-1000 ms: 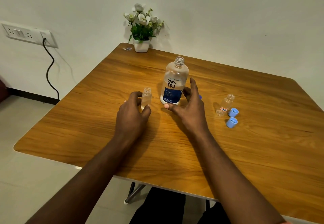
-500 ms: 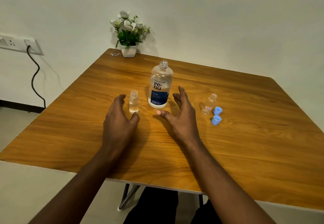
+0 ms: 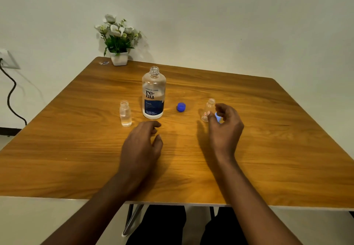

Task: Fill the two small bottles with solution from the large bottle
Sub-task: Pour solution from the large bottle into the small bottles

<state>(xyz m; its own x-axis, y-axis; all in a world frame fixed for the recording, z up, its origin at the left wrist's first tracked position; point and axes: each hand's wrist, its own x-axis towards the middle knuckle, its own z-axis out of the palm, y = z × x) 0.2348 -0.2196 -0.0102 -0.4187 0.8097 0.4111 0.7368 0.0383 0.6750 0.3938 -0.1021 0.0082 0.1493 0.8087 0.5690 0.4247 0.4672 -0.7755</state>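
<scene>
Wooden table (image 3: 268,149): side edges cut off. Large bottle (image 3: 153,93) stands upright and uncapped, at 12 o'clock from left hand (image 3: 142,143), which is loosely curled and empty. Right hand (image 3: 226,129) pinches light-blue cap (image 3: 218,118), mostly hidden by fingers. Left small bottle (image 3: 125,113), part-filled, at 11 o'clock from left hand. Right small bottle (image 3: 208,108) at 11 o'clock from right hand; thumb overlaps it, contact unclear. Dark-blue cap (image 3: 181,107) at 3 o'clock from large bottle.
</scene>
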